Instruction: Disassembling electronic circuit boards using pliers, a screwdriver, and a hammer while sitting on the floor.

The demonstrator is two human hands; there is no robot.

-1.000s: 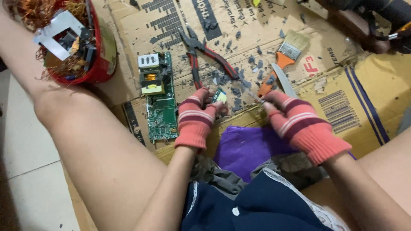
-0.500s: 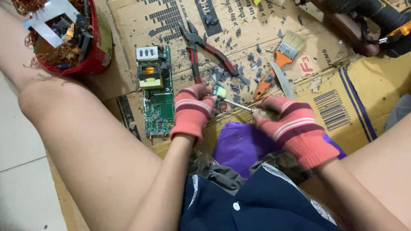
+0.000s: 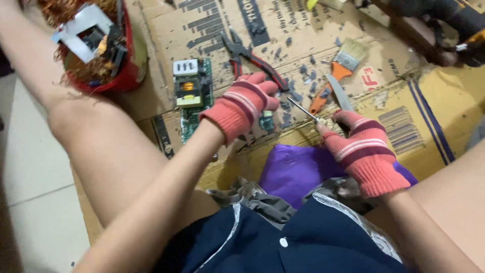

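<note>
Screwdriver [image 3: 302, 110] tip — beside left hand [image 3: 246, 103]

Your flattened brown cardboard [image 3: 212, 30] carries a green circuit board [image 3: 191, 96], red-handled pliers [image 3: 255, 59], an orange-handled paintbrush [image 3: 337, 73] and, upper left, what looks like a red bowl of scrap [image 3: 126, 71].

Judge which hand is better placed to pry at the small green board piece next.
Probably the right hand: it grips the screwdriver, tip aimed at the small board piece pinched by the left hand.

left hand [image 3: 242, 103] lifted clear of the green circuit board [image 3: 189, 98], small green part [image 3: 266, 122] now below its grip, right hand [image 3: 361, 151] drawn back, screwdriver [image 3: 303, 109] tip no longer touching the part
</note>
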